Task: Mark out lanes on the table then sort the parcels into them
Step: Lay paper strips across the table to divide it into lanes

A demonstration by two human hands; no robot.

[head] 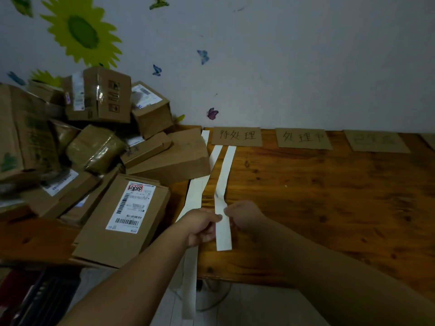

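Pinching white strip [225, 175] near close end with left hand [202, 228] and right hand [243, 214], over wooden table [317, 203], just right of parcels [98, 147] heap.

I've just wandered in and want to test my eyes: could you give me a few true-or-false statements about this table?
1. The left hand and right hand both pinch one white strip. True.
2. The parcels are sorted into lanes. False: they sit heaped at the left end of the table.
3. Cardboard labels lie along the wall. True.
4. Only one strip is there. False: a second strip lies left of it, hanging off the front edge.
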